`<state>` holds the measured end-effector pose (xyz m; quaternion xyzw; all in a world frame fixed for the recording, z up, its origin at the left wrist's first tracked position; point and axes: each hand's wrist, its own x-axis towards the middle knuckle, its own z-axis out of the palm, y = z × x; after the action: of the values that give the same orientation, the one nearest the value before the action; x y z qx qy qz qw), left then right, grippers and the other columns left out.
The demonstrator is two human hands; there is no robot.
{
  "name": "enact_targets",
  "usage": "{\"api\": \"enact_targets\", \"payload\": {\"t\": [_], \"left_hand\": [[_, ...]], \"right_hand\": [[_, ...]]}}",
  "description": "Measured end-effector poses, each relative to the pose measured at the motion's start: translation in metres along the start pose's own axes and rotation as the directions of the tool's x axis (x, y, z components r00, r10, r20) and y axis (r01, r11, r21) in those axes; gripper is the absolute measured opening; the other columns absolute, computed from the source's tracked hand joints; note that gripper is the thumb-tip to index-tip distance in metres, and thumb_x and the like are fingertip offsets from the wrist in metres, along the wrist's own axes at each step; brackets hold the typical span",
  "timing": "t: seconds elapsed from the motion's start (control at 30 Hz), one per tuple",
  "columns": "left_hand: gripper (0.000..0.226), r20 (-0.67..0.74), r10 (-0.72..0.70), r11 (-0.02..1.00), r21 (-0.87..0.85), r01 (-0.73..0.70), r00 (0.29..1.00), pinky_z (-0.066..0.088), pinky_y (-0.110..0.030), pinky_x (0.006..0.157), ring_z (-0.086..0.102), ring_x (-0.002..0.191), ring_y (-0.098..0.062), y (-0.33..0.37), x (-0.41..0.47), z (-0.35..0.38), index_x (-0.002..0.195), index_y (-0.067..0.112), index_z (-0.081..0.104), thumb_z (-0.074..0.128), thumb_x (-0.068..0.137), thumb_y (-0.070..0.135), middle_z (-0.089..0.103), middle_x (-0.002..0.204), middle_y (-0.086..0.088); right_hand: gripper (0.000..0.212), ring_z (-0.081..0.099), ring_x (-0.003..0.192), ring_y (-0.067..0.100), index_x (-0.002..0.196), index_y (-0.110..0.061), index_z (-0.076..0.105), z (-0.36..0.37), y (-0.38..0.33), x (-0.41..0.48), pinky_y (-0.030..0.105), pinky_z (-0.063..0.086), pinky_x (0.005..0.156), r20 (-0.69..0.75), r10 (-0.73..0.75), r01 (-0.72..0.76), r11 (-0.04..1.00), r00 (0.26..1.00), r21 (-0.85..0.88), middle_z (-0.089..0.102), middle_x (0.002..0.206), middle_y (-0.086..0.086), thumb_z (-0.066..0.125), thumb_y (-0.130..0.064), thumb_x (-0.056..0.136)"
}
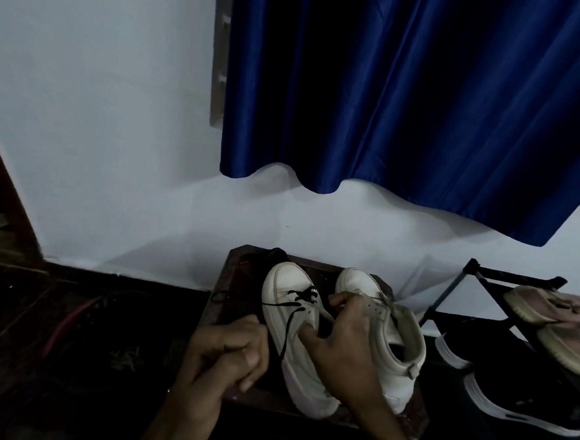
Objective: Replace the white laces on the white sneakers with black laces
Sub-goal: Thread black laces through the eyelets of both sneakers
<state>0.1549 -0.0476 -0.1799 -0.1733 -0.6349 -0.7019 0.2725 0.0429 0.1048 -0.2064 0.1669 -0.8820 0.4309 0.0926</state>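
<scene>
While at stool [233, 277] edge — left hand [228, 353]

Open dark floor [84, 343] lies left of my left hand [228, 349]. The black lace [290, 329] I pinch crosses beside the left sneaker [287, 285]. My right hand [341, 347], gripping the right sneaker [400, 334], fills the slot between the shoes. Wall [113, 173] blocks behind, shoe rack [447, 292] crowds right.

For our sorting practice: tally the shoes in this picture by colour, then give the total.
White sneakers: 2
Black shoes with white soles: 2
Pinkish shoes: 2
Total: 6
</scene>
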Motion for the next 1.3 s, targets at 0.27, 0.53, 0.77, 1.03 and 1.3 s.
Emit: {"api": "enact_targets", "payload": {"t": [0.27, 0.53, 0.77, 1.03, 1.3], "left_hand": [[0.029, 0.050, -0.148, 0.898, 0.425, 0.113, 0.988, 0.035, -0.028, 0.069, 0.044, 0.064, -0.019, -0.059, -0.017, -0.031, 0.059, 0.024, 0.036, 0.046, 0.086, 0.021, 0.043, 0.061, 0.004], [0.014, 0.269, -0.202, 0.724, 0.689, -0.041, 0.942, 0.044, -0.024, 0.094, 0.054, 0.109, -0.004, -0.086, -0.032, -0.029, 0.086, 0.017, 0.070, 0.058, 0.082, 0.022, 0.067, 0.098, 0.009], [0.017, 0.234, -0.190, 0.647, 0.760, -0.058, 0.953, 0.044, -0.020, 0.093, 0.056, 0.107, -0.007, -0.087, -0.036, -0.029, 0.084, 0.015, 0.071, 0.060, 0.075, 0.025, 0.069, 0.097, 0.002], [0.019, 0.185, -0.224, 0.690, 0.724, 0.021, 0.957, 0.041, -0.012, 0.092, 0.056, 0.107, -0.003, -0.086, -0.036, -0.030, 0.091, 0.018, 0.071, 0.060, 0.077, 0.025, 0.066, 0.102, 0.006], [0.023, 0.088, -0.110, 0.622, 0.783, 0.000, 0.990, 0.039, -0.015, 0.098, 0.050, 0.113, -0.001, -0.081, -0.027, -0.043, 0.107, 0.020, 0.060, 0.054, 0.094, 0.038, 0.050, 0.119, 0.010]], "right_hand": [[0.038, 0.040, 0.109, 0.015, 0.107, -0.028, 0.039, -0.005, -0.007, 0.000, 0.035, 0.040, 0.092, 0.070, -0.055, 0.062, 0.992, 0.996, -0.112, 0.043, 0.109, -0.008, 0.067, -0.035, 0.081], [0.016, 0.060, 0.097, 0.026, 0.103, -0.015, 0.067, 0.048, -0.066, 0.039, 0.037, 0.048, 0.080, 0.549, -0.388, 0.547, 0.823, 0.740, -0.156, 0.064, 0.103, 0.008, 0.062, -0.017, 0.087], [0.021, 0.060, 0.098, 0.031, 0.096, -0.012, 0.067, 0.093, -0.055, 0.043, 0.033, 0.045, 0.075, 0.651, -0.273, 0.520, 0.825, 0.709, -0.221, 0.062, 0.106, 0.011, 0.074, -0.012, 0.076], [0.007, 0.061, 0.087, 0.029, 0.086, -0.014, 0.059, 0.103, -0.051, 0.046, 0.035, 0.050, 0.071, 0.517, -0.302, 0.431, 0.890, 0.801, -0.149, 0.064, 0.096, 0.010, 0.062, -0.009, 0.081], [0.005, 0.062, 0.070, 0.008, 0.079, -0.018, 0.068, 0.057, -0.097, 0.075, 0.022, 0.050, 0.071, 0.164, -0.241, 0.183, 0.935, 0.957, 0.303, 0.069, 0.084, -0.005, 0.072, -0.017, 0.081]]}}
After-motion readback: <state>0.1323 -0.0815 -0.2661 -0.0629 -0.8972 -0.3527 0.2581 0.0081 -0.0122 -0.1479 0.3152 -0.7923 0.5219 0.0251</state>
